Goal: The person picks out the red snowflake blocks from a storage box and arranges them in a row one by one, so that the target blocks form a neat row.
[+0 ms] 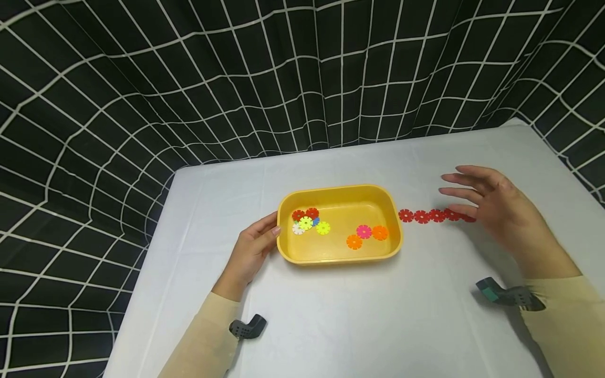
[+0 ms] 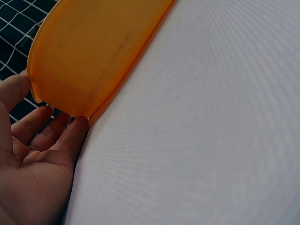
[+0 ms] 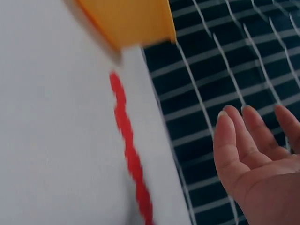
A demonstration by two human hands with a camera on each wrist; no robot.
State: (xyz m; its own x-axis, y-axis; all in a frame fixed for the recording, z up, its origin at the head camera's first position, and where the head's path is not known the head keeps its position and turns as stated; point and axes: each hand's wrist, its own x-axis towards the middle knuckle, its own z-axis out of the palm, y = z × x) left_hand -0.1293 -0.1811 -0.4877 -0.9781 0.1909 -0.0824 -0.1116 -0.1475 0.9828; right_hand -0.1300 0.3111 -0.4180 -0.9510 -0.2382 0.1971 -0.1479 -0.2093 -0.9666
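Note:
A yellow plastic tray point(image 1: 340, 255) with rounded corners stands on the white table. My left hand point(image 1: 252, 249) holds it by its left end; in the left wrist view the thumb is at the rim of the tray point(image 2: 89, 56) and the fingertips point(image 2: 79, 124) are lower on the end wall. To the right of the tray lies a row of red snowflake-shaped plastic discs point(image 1: 422, 216), edge to edge. My right hand point(image 1: 503, 210) hovers over the right end of this row and hides part of it. Its fingers are spread and loosely bent, with nothing between them.
Inside the tray, red, white, blue and yellow-green discs point(image 1: 323, 228) cluster at the left. Two orange discs point(image 1: 354, 242) and a pink disc point(image 1: 364, 231) lie at the right. A black curtain with a white grid point(image 1: 302, 73) hangs behind the table point(image 1: 331, 325).

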